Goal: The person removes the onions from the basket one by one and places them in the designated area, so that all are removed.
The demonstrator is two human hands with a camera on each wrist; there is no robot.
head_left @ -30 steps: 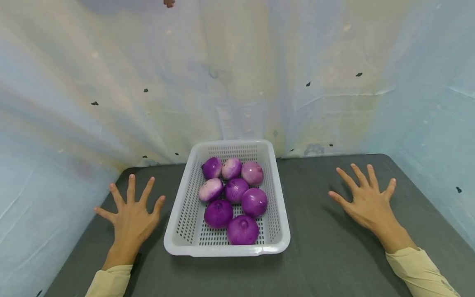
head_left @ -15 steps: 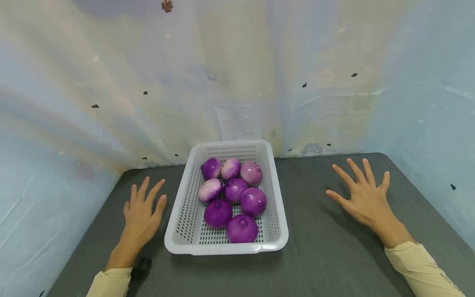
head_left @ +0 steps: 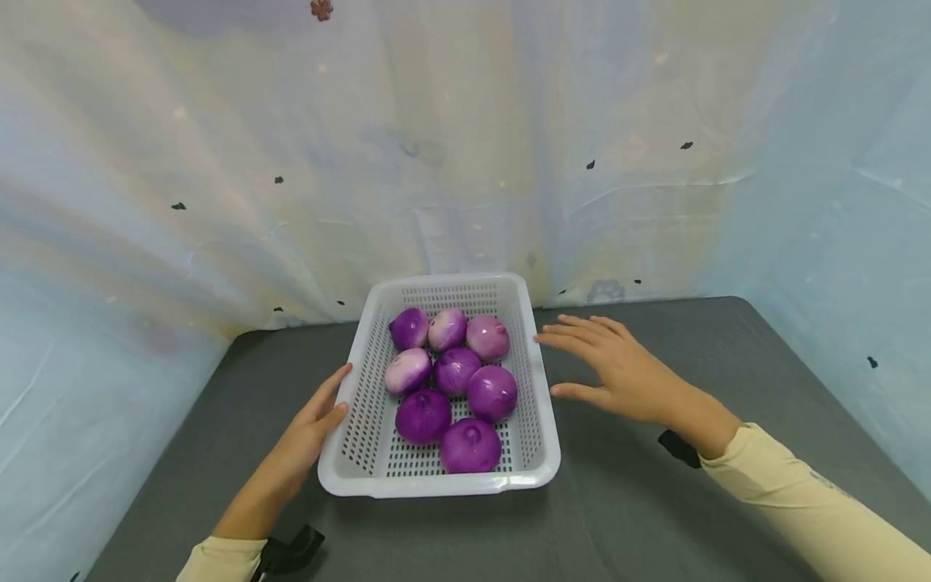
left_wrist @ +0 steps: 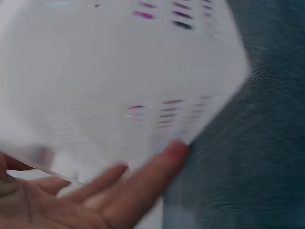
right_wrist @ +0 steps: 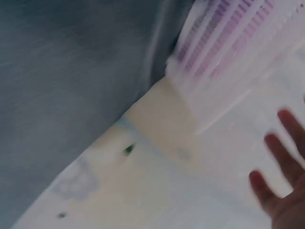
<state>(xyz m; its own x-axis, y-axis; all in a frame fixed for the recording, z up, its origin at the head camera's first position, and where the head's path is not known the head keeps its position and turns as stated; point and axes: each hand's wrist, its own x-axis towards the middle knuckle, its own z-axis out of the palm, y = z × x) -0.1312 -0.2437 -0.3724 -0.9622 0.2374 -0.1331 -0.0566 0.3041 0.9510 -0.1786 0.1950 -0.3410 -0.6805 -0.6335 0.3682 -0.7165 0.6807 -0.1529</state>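
Note:
A white plastic basket [head_left: 436,487] stands mid-table in the head view, its sides pierced with slots. Inside lie several purple onions [head_left: 456,370], two of them paler. At the basket's left side is my left hand [head_left: 301,444], fingers extended along the wall below the rim. The left wrist view has that hand's fingers [left_wrist: 143,186] against or very close to the basket [left_wrist: 95,62], blurred. My right hand [head_left: 625,372] hovers by the right rim with fingers spread, holding nothing. In the right wrist view, gaps show between its fingers [right_wrist: 283,157], apart from the basket [right_wrist: 209,90].
A dark grey tabletop [head_left: 691,501] extends around the basket. Behind it hangs a pale patterned curtain [head_left: 465,162], close to the basket's far end, with blue sheeting [head_left: 858,267] at the right. A black strap [head_left: 291,554] is on the left wrist.
My left hand has turned and moved right to the basket's left side, its spread fingers drawn together. The right hand has swung left to the right rim. The basket and onions stay put.

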